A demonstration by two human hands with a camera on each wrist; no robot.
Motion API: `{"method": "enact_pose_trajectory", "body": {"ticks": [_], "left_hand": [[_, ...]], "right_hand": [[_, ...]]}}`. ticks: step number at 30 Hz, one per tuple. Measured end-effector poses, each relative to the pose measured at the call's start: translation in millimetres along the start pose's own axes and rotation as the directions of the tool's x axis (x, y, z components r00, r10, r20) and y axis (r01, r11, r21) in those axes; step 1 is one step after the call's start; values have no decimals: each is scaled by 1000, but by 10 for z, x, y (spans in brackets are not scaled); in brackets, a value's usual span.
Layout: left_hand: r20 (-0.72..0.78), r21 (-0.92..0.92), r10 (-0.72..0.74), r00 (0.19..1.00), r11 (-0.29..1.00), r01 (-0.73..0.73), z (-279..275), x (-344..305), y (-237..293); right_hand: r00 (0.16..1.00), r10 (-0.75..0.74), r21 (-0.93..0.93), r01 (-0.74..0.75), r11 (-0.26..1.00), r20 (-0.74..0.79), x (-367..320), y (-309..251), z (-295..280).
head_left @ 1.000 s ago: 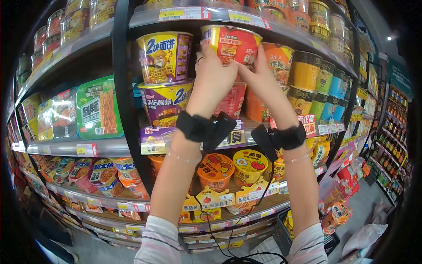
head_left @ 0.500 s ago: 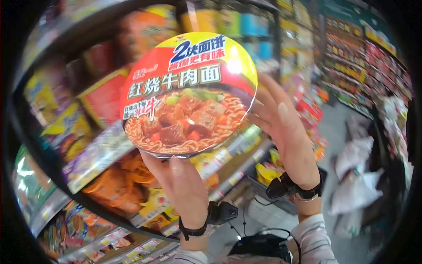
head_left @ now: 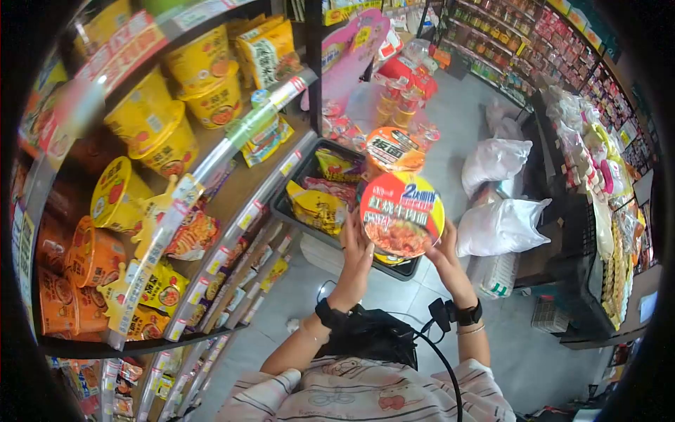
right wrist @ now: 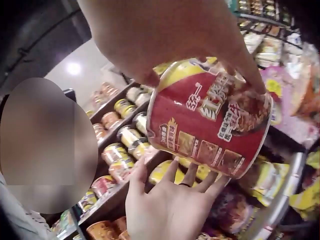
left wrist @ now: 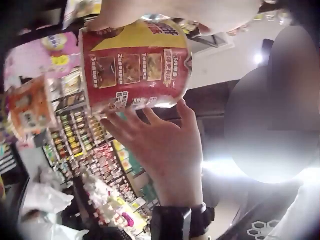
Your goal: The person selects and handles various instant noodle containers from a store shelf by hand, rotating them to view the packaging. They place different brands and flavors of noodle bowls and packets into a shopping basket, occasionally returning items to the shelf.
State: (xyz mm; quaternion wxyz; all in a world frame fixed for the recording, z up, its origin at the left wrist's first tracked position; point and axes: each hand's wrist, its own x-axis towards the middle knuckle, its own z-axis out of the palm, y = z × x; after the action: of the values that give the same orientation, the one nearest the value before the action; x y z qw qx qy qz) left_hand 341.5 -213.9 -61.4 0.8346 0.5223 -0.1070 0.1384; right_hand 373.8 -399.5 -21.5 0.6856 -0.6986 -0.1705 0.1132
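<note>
A red and yellow instant noodle bucket [head_left: 402, 219] is held between both hands, its printed lid facing up toward the head camera. My left hand [head_left: 357, 266] grips its left side and my right hand [head_left: 451, 271] grips its right side. In the left wrist view, the right hand's fingertips [left wrist: 131, 117] touch the red wall of the noodle bucket [left wrist: 137, 70]. The right wrist view has the left hand [right wrist: 170, 205], wearing a ring, against the other side of the bucket [right wrist: 210, 120]. Below the bucket is a dark basket [head_left: 281, 204] with noodle packets [head_left: 314, 209] in it.
An orange noodle bucket [head_left: 395, 149] stands just beyond the held one. Shelves of yellow noodle buckets [head_left: 148, 126] and packets line the left. White bags [head_left: 503, 225] lie on the right near a black rack [head_left: 573, 176]. A dark cable [head_left: 443, 359] hangs by the right forearm.
Both hands have taken the noodle bucket off the shelf, turned its lid upward and lowered it over the basket. The head view has swung right and down toward the floor.
</note>
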Motion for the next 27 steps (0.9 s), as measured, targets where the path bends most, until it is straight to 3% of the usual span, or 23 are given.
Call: {"method": "enact_pose_trajectory", "body": {"ticks": [3,4,8,11,13,15,16,19,20,21,22,23,25,27], "left_hand": [[129,171,-342,931,932,319,-239,57,-703],[124,27,-414,902,910,414,-270,56,-907],[171,354,-530,831,820,450,-388,80,-1450],[130,522,-508,851,765,377,-309,46,-1434],[116,506,-535,837,757,413,-330,23,-1485],[120,490,-565,816,749,447,-358,57,-1473],[140,541,-589,796,718,437,-354,97,-1412],[97,483,-507,857,777,405,-480,56,-1449],[82,404,-505,859,805,435,-474,76,-1256],[63,454,-498,865,786,419,-517,73,-1099],[37,505,-483,875,764,401,-588,58,-944],[-4,554,-461,888,738,386,-681,-2,-780],[-54,584,-444,894,713,389,-877,-161,-346],[-67,548,-291,954,789,279,-1114,-378,133]], "right_hand": [[985,169,29,-170,985,45,16,520,-470],[972,225,58,-229,972,64,33,679,-611],[952,275,81,-286,955,133,50,1400,-902],[943,288,107,-308,945,165,22,1678,-941],[927,348,136,-366,920,140,32,1590,-905],[952,276,11,-280,960,135,21,1678,-938],[943,307,-34,-305,952,127,23,1654,-956],[941,337,-116,-332,936,31,9,1587,-1019],[936,352,-178,-345,922,10,18,1472,-1016],[933,361,-241,-352,904,-7,22,1328,-1011],[969,246,-500,-209,840,8,-8,1315,-1084],[990,122,-713,-39,700,65,-41,1316,-1131],[991,-75,-903,134,408,113,1,990,-981],[963,-93,-776,260,575,254,221,524,-688]]}}
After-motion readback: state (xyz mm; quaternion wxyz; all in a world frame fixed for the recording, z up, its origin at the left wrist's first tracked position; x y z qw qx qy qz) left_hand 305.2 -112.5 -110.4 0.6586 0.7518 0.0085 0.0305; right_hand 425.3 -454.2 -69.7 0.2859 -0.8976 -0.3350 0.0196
